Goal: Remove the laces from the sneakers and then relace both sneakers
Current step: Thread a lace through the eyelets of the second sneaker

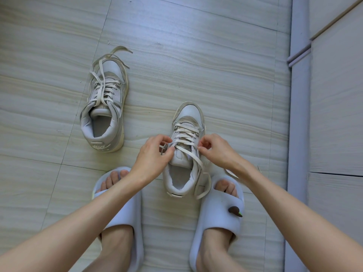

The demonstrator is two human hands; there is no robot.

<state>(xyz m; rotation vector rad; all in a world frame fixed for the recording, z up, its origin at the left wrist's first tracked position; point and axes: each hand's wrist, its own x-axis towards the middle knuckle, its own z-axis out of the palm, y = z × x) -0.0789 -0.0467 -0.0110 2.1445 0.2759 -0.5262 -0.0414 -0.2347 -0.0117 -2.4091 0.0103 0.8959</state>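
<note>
Closest to me I see two feet in pale slides [218, 218] on the tiled floor [196, 65]. Just beyond the toes stands the near sneaker [185, 152], toe pointing away, laced across. My left hand [155, 156] pinches a lace [188, 152] at the shoe's left side; my right hand [218, 150] pinches the lace at its right edge. Farther off to the left sits the far sneaker [104, 107], its laces loose and trailing over the toe.

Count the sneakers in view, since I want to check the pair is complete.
2. One sneaker lies on the floor at upper left; the other sneaker stands between the feet, under both hands. None seems hidden.
</note>
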